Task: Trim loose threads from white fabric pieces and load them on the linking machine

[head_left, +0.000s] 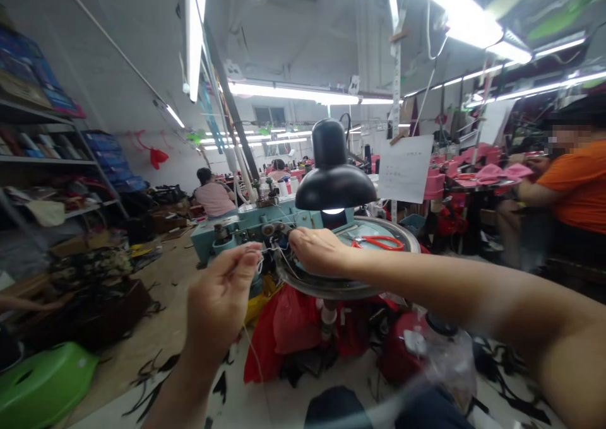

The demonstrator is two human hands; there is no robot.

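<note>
Broadly, this was a crowded workshop under long white fluorescent ceiling lights point(454, 12). A grey metal shelving unit point(52, 161), stacked with goods, filled the left edge of the frame. At the right edge sat a person in an orange shirt point(584, 180); a smaller, more distant person in a pink top point(215, 197) was seen left of centre.

In the middle of the frame stood a pale teal metal machine point(284, 213), with a round tray with a dark, shiny rim point(348, 289) at its right. A black dome-shaped lamp point(334, 186) hung in front of the machine, lit underneath. Glossy red bags point(293, 322) bunched below the tray, and a bright green, rounded plastic object point(47, 378) lay at the lower left. A white paper sheet point(404, 170) hung right of the lamp.

The left hand point(220, 293), left of centre, had its thumb and forefinger pinched together on a thin white cord point(258, 361). The cord showed between the two hands, close to the machine, and trailed below the left one. The right hand point(316, 251), just beneath the lamp, had its fingers curled toward the machine; whether they gripped anything could not be told. Red-handled scissors point(386, 248) rested on the tray.
</note>
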